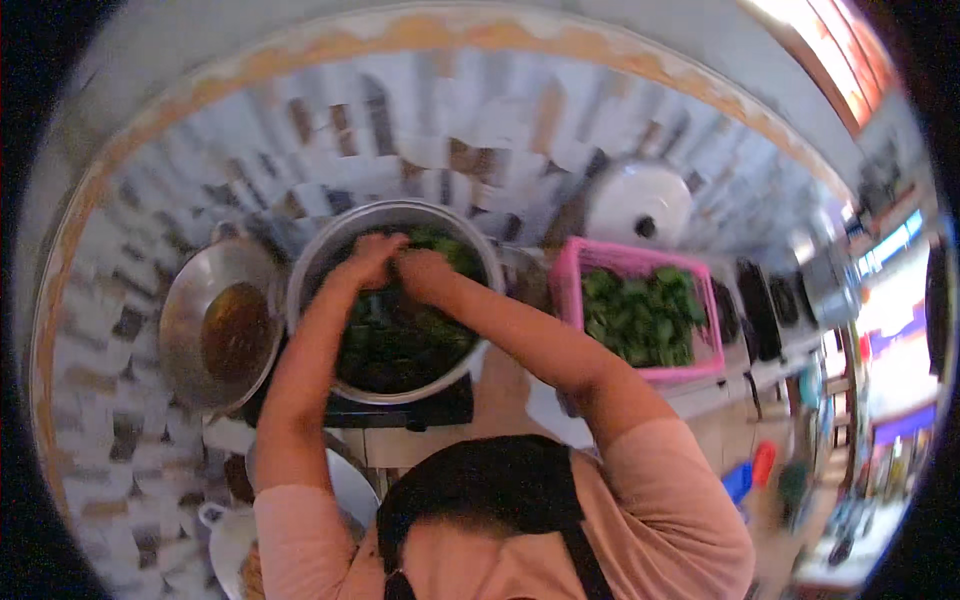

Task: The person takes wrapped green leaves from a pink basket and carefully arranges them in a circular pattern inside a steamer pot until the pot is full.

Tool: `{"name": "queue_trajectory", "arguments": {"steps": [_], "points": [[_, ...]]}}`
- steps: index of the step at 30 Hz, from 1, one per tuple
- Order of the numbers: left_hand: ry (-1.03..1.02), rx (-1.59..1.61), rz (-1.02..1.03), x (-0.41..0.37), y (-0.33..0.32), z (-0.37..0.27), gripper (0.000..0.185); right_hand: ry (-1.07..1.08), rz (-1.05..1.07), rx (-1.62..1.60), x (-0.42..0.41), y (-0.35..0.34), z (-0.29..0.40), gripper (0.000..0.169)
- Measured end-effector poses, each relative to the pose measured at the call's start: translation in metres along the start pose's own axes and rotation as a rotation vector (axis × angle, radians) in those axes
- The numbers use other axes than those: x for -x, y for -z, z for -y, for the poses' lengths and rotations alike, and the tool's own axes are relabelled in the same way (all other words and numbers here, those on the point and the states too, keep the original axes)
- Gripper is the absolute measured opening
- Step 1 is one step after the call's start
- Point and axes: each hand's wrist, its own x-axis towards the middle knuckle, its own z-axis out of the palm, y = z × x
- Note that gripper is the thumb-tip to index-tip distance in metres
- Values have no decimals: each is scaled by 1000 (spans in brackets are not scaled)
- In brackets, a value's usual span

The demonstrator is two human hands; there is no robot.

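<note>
Both of my hands reach down into a large round metal pot point(301, 289) that stands on a black stove point(442, 409). Dark green leaves point(405, 352) fill much of the pot. My left hand point(377, 259) and my right hand point(425, 276) are close together, at or just above the leaves in its upper half. The picture is blurred there, and whether the fingers grip any leaves cannot be told. To the right, a pink plastic basket point(716, 319) holds more green leaves point(645, 319).
At the left, a metal wok point(187, 300) holds brown liquid point(238, 330). A white lid with a black knob point(637, 202) leans against the tiled wall behind the basket. Below my left arm are a white bowl point(352, 484) and a light-coloured pan with a handle point(225, 544).
</note>
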Motion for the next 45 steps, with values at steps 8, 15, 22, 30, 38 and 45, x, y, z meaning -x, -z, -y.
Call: {"name": "queue_trajectory", "arguments": {"steps": [8, 15, 22, 30, 38, 45], "points": [[91, 265, -258, 102, 94, -99, 57, 127, -422, -369, 148, 80, -68, 30], [-310, 749, -91, 37, 90, -248, 42, -475, -64, 383, 282, 56, -279, 58], [-568, 19, 47, -90, -43, -351, 27, -401, -269, 416, 326, 27, -309, 65], [-145, 54, 93, -126, -124, -381, 9, -1037, -995, -837, 409, 95, -232, 61], [-341, 860, -152, -11, 67, -298, 23, -348, -1263, -1720, 476, 72, -239, 47], [79, 655, -206, 92, 154, -144, 17, -465, -642, -1292, 328, 105, -143, 51]]}}
